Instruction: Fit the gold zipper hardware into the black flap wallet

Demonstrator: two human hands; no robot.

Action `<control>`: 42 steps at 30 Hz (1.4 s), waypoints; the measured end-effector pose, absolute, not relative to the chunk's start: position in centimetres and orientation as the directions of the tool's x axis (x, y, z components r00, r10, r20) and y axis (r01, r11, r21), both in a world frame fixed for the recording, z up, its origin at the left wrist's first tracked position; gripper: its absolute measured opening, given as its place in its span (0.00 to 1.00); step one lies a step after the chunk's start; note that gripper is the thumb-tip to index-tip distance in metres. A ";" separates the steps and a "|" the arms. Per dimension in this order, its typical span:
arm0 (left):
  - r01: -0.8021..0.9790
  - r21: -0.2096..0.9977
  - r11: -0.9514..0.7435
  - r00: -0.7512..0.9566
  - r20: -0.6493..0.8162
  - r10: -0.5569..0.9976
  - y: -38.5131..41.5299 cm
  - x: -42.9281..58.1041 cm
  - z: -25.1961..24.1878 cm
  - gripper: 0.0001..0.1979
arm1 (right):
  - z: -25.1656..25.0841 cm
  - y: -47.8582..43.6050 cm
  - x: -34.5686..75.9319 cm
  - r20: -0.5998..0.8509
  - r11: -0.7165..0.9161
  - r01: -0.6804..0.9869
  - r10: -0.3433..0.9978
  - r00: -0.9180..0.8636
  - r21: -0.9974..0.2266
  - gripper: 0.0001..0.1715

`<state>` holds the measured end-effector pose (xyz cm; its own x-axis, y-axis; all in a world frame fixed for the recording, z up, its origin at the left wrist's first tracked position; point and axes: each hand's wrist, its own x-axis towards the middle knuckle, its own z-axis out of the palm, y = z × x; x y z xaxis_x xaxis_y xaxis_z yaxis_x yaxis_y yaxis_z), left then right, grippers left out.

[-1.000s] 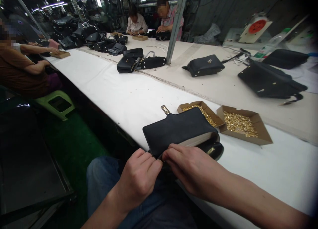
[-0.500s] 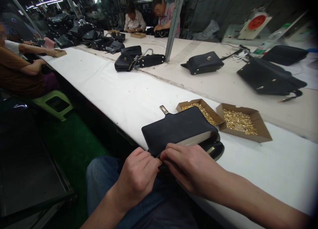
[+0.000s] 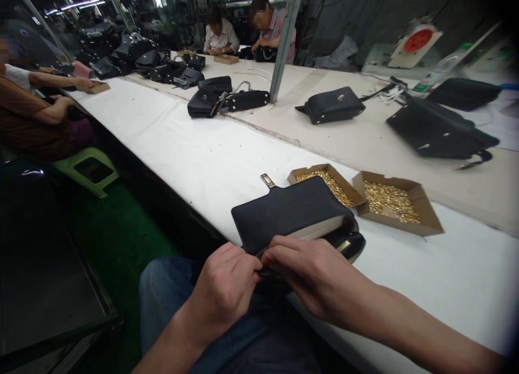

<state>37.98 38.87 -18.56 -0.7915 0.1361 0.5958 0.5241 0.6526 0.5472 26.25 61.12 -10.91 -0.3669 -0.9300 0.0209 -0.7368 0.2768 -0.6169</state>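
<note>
A black handbag (image 3: 292, 206) lies at the table's near edge with its flap folded back. On the flap's far edge is a gold clasp piece (image 3: 267, 181); a pale lining and a gold zip (image 3: 344, 247) show at the bag's right end. My left hand (image 3: 227, 282) is closed, its fingertips pinching the bag's near edge. Right beside it, my right hand (image 3: 304, 268) pinches the same edge, fingers bent down over it. The fingertips nearly meet, and whatever small part lies between them is hidden.
Two cardboard trays of small gold fittings, a left tray (image 3: 357, 201) and a right tray (image 3: 430, 222), stand behind the bag. More black bags (image 3: 336, 104) lie across the table (image 3: 162, 131). A metal post (image 3: 284, 49) rises mid-table. Co-workers sit at the left and far side.
Both hands stay at the bag's near edge, with only slight shifts of the fingers. The view has tilted a little. At the far side, a co-worker's hands have moved slightly.
</note>
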 end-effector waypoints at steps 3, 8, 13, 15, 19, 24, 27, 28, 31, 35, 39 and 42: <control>0.524 0.535 0.663 -0.782 0.612 0.124 39.0 38.0 -18.2 0.10 | -10.7 61.2 26.1 0.011 0.264 -0.674 -0.927 -0.375 -0.690 0.19; 0.522 0.549 0.653 -0.780 0.617 0.105 39.4 38.1 -18.3 0.12 | -10.1 61.4 26.4 0.041 0.262 -0.636 -0.907 -0.419 -0.726 0.18; 0.541 0.513 0.666 -0.747 0.657 0.101 39.5 37.9 -18.9 0.13 | -9.8 61.6 26.5 0.095 0.229 -0.637 -0.897 -0.432 -0.736 0.20; 0.535 0.514 0.671 -0.747 0.659 0.090 39.6 37.9 -18.9 0.13 | -9.7 61.6 26.4 0.092 0.235 -0.636 -0.895 -0.437 -0.735 0.20; 0.521 0.509 0.685 -0.748 0.659 0.079 39.5 37.9 -18.9 0.11 | -9.6 61.6 26.3 0.085 0.239 -0.646 -0.900 -0.427 -0.725 0.19; 0.486 0.532 0.693 -0.788 0.610 0.084 39.3 37.7 -18.8 0.10 | -9.7 61.5 26.3 0.081 0.241 -0.634 -0.897 -0.434 -0.735 0.18; 0.443 0.552 0.706 -0.823 0.562 0.077 39.3 38.0 -18.5 0.11 | -9.8 61.3 26.4 0.079 0.234 -0.618 -0.897 -0.436 -0.751 0.16; 0.427 0.565 0.706 -0.835 0.547 0.068 39.4 38.1 -18.4 0.11 | -9.9 61.3 26.5 0.081 0.230 -0.613 -0.896 -0.436 -0.756 0.16; 0.380 0.606 0.699 -0.859 0.511 0.024 39.5 38.4 -17.9 0.10 | -9.9 61.0 26.5 0.085 0.207 -0.595 -0.901 -0.424 -0.777 0.16; 0.361 0.634 0.684 -0.859 0.512 -0.022 39.6 38.4 -17.4 0.10 | -9.8 61.0 26.4 0.034 0.233 -0.554 -0.903 -0.429 -0.799 0.14; 0.405 0.609 0.682 -0.813 0.582 -0.037 39.7 38.4 -17.0 0.09 | -9.6 61.0 26.5 -0.025 0.301 -0.550 -0.891 -0.453 -0.779 0.17; 0.421 0.584 0.694 -0.796 0.604 -0.025 39.7 38.5 -16.7 0.10 | -9.1 60.8 26.5 -0.045 0.331 -0.557 -0.885 -0.464 -0.762 0.18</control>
<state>38.55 39.69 -16.68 -0.7963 -0.0254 0.6043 0.4213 0.6936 0.5843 26.51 60.81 -9.06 -0.4643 -0.8845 -0.0454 -0.5569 0.3314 -0.7616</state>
